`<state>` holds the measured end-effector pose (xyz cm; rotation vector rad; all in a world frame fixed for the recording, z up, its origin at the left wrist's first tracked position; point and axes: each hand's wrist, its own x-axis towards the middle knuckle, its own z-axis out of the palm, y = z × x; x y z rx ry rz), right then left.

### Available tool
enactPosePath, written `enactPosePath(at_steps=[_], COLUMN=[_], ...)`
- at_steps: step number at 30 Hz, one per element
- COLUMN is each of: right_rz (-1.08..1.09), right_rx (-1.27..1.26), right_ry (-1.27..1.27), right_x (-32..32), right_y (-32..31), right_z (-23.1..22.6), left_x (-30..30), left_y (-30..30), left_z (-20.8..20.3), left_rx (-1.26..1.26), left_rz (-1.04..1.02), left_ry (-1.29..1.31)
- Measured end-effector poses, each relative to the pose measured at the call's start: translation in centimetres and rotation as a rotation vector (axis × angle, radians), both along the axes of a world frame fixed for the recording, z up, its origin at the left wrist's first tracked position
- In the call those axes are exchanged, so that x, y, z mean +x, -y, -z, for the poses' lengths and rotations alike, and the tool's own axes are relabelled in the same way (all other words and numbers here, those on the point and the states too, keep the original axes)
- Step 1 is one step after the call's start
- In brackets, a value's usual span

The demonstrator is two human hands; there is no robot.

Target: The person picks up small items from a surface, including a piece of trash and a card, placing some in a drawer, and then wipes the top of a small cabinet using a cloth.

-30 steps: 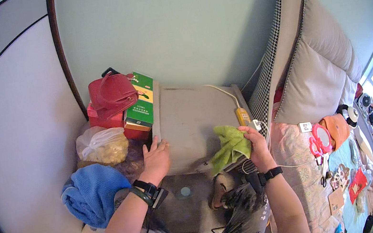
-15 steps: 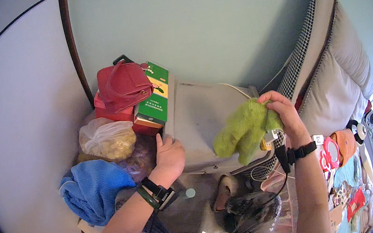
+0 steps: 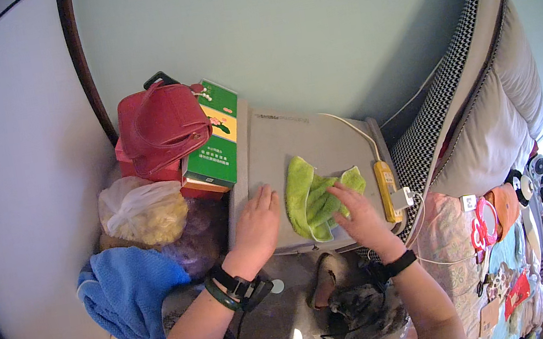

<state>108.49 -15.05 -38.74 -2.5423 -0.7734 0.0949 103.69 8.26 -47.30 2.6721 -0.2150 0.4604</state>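
Observation:
A light green cloth [image 3: 309, 202] lies crumpled on the grey top of a low cabinet [image 3: 281, 141]. My right hand [image 3: 363, 220] rests at the cloth's right part, its fingertips touching the fabric and its thumb apart from the fingers; no firm grip shows. To the left of the cloth, my left hand [image 3: 259, 226] lies palm down along the cabinet's near left side. Its fingers are stretched out and it holds nothing.
A yellow power strip [image 3: 386, 184] with a white plug and cord lies along the cabinet's right edge. On the left are a red handbag [image 3: 163, 126], a green box [image 3: 216, 153], a knotted plastic bag [image 3: 141, 210] and a blue towel [image 3: 125, 293]. A bed with grey cushions [image 3: 488, 116] stands right.
The green cloth, held up in my right hand before, now lies on the cabinet top. My right hand has moved down and left; my left hand has slid onto the cabinet top.

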Motion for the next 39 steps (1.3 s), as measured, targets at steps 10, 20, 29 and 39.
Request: enactPosePath(at_steps=[10, 20, 29, 39], right_rz=[0.018, 0.083, 0.426, 0.195], right_rx=[0.0, -0.251, -0.353, -0.242], right_ry=[0.135, 0.308, 0.327, 0.363], right_x=[-1.0, 1.3, 1.3, -2.8], right_y=[-9.6, 0.0, 6.2, -9.5], right_z=[7.5, 7.1, 8.4, 8.7], left_x=[1.2, 2.3, 1.6, 1.7], left_y=[0.3, 1.2, 0.5, -0.1], left_z=[0.6, 0.7, 1.6, 0.5], left_rx=[-0.044, 0.082, 0.081, 0.062], left_rz=[0.078, 0.1, 0.091, 0.128], left_ry=[-0.09, -0.076, -0.071, -0.131])
